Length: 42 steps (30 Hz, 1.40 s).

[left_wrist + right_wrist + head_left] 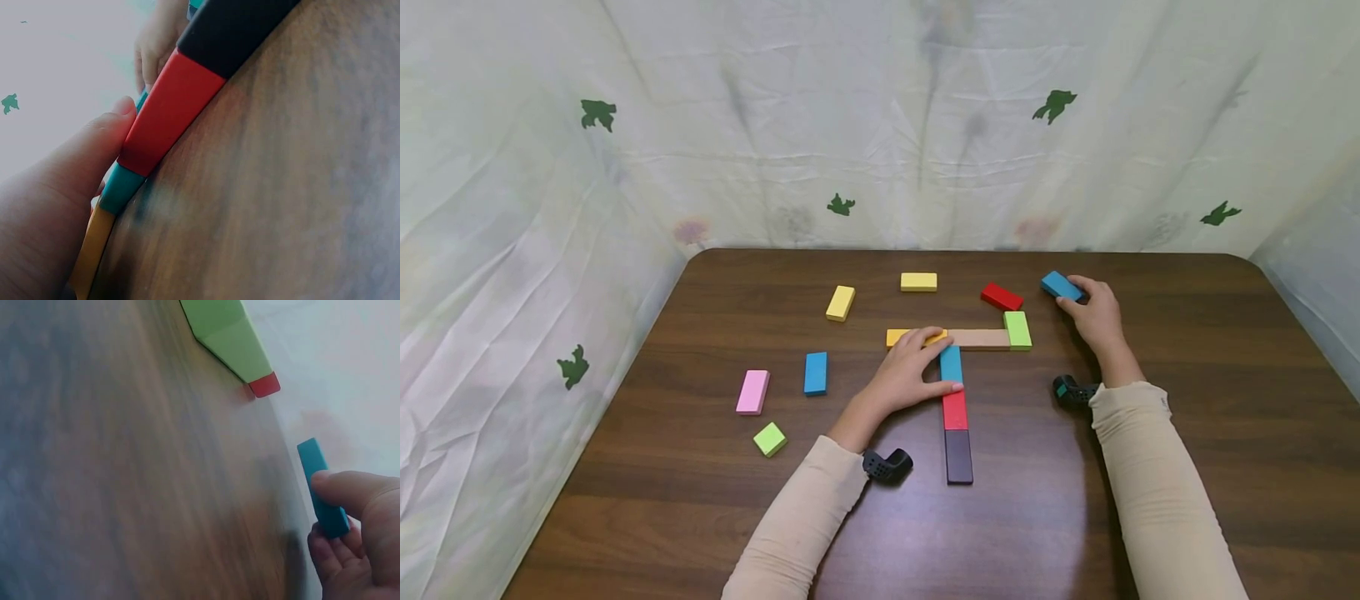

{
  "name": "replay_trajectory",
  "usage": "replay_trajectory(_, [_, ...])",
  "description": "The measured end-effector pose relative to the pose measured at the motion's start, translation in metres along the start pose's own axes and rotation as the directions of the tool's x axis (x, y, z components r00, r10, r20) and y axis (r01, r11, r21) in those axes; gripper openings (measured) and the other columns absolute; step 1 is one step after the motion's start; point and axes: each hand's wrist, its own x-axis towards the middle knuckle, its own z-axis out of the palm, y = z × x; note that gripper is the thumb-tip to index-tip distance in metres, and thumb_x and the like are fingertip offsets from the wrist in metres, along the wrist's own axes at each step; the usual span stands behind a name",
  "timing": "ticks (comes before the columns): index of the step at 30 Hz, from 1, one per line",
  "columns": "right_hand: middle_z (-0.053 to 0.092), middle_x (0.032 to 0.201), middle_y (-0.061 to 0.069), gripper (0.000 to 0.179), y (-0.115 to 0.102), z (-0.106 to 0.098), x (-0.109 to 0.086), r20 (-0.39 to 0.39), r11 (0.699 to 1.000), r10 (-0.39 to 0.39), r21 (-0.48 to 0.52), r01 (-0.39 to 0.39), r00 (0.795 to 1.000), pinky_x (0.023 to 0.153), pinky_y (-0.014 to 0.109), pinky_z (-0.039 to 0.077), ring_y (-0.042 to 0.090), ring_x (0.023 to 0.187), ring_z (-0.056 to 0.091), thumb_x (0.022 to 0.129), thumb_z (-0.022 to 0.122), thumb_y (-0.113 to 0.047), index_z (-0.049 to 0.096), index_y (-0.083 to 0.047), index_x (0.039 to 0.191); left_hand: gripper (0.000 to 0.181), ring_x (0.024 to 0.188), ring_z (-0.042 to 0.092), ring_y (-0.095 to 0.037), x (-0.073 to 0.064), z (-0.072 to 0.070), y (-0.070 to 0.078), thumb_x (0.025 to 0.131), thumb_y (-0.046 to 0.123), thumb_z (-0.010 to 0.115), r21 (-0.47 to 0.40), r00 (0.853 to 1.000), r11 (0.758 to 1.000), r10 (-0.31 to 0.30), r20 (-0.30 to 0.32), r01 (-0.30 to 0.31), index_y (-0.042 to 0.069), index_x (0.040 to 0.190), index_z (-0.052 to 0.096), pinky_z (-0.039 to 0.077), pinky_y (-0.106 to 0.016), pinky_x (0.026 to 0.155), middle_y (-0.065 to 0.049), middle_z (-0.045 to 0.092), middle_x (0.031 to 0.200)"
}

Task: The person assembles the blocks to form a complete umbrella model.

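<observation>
My right hand (pixel 1095 315) pinches a blue block (pixel 1061 286) between thumb and fingers near the back right of the table; in the right wrist view the blue block (pixel 322 490) shows along the thumb. Blocks lie end to end in a T-like shape: yellow (pixel 895 337), tan (pixel 979 339) and light green (pixel 1018 331) across, with blue (pixel 951 364), red (pixel 955 411) and black (pixel 958 457) running toward me. Over the junction rests my left hand (pixel 908 372), fingers extended onto the yellow and blue blocks, thumb touching near the blue-red joint.
A loose red block (pixel 1002 297) lies behind the light green one. Two yellow blocks (pixel 918 282) lie at the back. To the left are a blue block (pixel 816 373), a pink block (pixel 752 392) and a small green block (pixel 770 439). A curtain (pixel 880 125) hangs behind the table.
</observation>
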Motion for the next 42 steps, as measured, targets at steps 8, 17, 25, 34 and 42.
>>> replay_trajectory(8, [0.040,0.123,0.026,0.046,-0.014,0.002,0.002,-0.006,0.998,-0.040,0.053,0.040,0.999,0.088,0.048,0.038,0.038,0.105,0.046,0.089,0.057,-0.017,0.045,0.002,0.129,0.074,0.126,0.025,-0.022,0.000,0.000,0.000,0.076,0.059,0.059,0.001,1.000,1.000,0.000,-0.007,0.000,0.021,0.137,0.040,0.025,-0.040,0.100,-0.002,0.032,0.138])
replay_trajectory(17, [0.041,0.118,0.023,0.046,-0.033,0.010,0.006,-0.024,0.992,-0.030,0.121,0.033,0.999,0.089,0.044,0.040,0.035,0.105,0.048,0.085,0.062,-0.013,0.046,0.003,0.125,0.074,0.126,0.025,-0.021,0.000,0.000,-0.001,0.076,0.059,0.058,-0.005,1.000,1.000,-0.003,-0.004,0.003,0.021,0.137,0.039,0.025,-0.040,0.100,-0.002,0.031,0.138])
replay_trajectory(25, [0.040,0.118,0.024,0.044,-0.046,0.022,0.009,-0.011,0.981,-0.042,0.190,0.043,0.999,0.089,0.040,0.040,0.034,0.109,0.049,0.084,0.062,-0.009,0.045,0.008,0.120,0.075,0.125,0.025,-0.021,-0.001,0.000,0.000,0.076,0.059,0.058,-0.003,1.000,1.000,-0.003,0.000,0.003,0.021,0.137,0.039,0.025,-0.040,0.100,-0.001,0.031,0.138])
replay_trajectory(34, [0.040,0.114,0.023,0.039,-0.059,0.036,0.010,0.013,0.977,-0.110,0.185,0.106,0.994,0.089,0.039,0.041,0.032,0.107,0.050,0.083,0.063,-0.008,0.050,0.008,0.117,0.074,0.126,0.024,-0.023,-0.001,0.000,0.001,0.077,0.059,0.058,-0.010,1.000,1.000,-0.005,0.004,0.005,0.021,0.137,0.039,0.025,-0.041,0.100,-0.002,0.031,0.138])
replay_trajectory(42, [0.046,0.112,0.018,0.038,-0.068,0.047,0.013,-0.001,0.981,-0.141,0.136,0.140,0.990,0.084,0.041,0.043,0.031,0.099,0.049,0.084,0.064,-0.011,0.053,0.000,0.119,0.074,0.127,0.024,-0.022,-0.001,0.000,0.000,0.077,0.060,0.057,-0.011,1.000,1.000,-0.004,0.006,0.004,0.021,0.137,0.039,0.025,-0.041,0.100,-0.002,0.031,0.138])
